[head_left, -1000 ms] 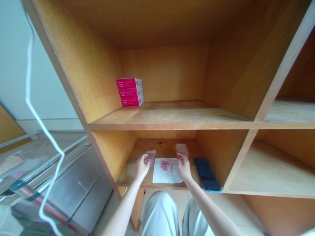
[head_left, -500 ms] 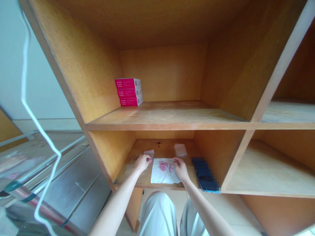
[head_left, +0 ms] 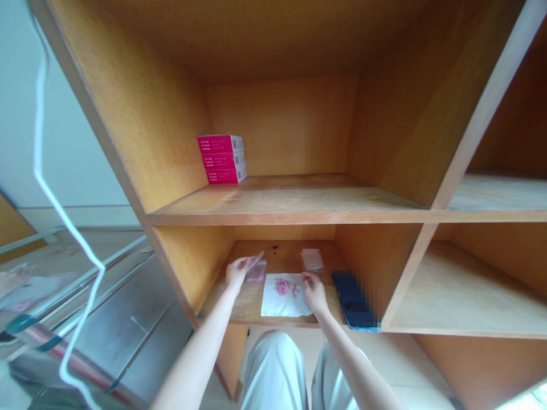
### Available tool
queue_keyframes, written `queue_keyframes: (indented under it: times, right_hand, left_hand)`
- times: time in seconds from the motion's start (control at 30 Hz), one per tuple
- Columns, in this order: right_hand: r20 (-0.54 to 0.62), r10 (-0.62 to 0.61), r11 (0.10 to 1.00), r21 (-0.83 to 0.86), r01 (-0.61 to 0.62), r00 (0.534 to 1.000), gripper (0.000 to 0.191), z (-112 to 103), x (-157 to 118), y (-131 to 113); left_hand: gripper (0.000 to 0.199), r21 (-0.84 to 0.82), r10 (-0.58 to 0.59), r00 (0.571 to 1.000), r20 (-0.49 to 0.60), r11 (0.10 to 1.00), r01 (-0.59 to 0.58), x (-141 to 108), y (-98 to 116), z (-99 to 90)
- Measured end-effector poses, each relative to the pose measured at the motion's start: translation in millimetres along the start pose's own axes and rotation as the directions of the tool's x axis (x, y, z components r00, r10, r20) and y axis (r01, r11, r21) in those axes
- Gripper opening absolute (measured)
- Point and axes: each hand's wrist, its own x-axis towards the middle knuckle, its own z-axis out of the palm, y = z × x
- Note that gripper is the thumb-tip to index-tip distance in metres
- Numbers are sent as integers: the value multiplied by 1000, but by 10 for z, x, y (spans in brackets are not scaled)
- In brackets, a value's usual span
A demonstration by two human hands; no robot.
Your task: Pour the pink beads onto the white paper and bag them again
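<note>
My left hand [head_left: 236,273] is closed on the raised flap of a small clear plastic bag [head_left: 261,267]. Pink beads [head_left: 255,277] show in the lower part of that bag, which rests on the wooden shelf. To the right of it a white sheet [head_left: 273,307] lies flat, with a cluster of loose pink beads [head_left: 282,286] on it. My right hand [head_left: 314,291] is over the sheet's right edge, thumb and fingers pinched together near the far right corner. Whatever the right fingertips hold, if anything, is too small to tell.
Behind my right hand lies another clear plastic bag [head_left: 313,259]. A dark phone [head_left: 354,300], partly pixelated, lies at the right. Stacked pink boxes [head_left: 221,159] stand on the upper shelf [head_left: 299,196]. A white cable [head_left: 68,210] hangs at left, near another person's blurred hand [head_left: 12,280].
My left hand has moved a little left and up from beside the sheet, lifting the bag's flap; the beads in the bag now show. My right hand stays nearly in place.
</note>
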Motion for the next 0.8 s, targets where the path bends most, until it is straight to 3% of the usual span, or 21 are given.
queue_keyframes:
  times: [0.2,0.3,0.47,0.63,0.8]
  right_hand:
    - [-29,-7,1000,14,7,1000,26,-20,7,-10]
    - [-37,-12,1000,22,12,999,25,-45,8,-58]
    - [-47,-39,996,73,43,998,23,-14,19,-342]
    - [149,38,953,293,-81,988,28,172,79,-775]
    - [413,99,867,411,-282,906,29,285,127,-1012]
  left_hand:
    - [25,-375,-108,991,-82,924,70,46,105,-88]
    - [19,-518,-144,988,-47,849,99,25,210,-122]
    - [14,-601,-176,982,73,778,185,-107,354,-104]
    - [8,-631,-224,962,158,726,273,-286,442,-5]
    - [5,-623,-305,922,238,680,386,-420,489,59]
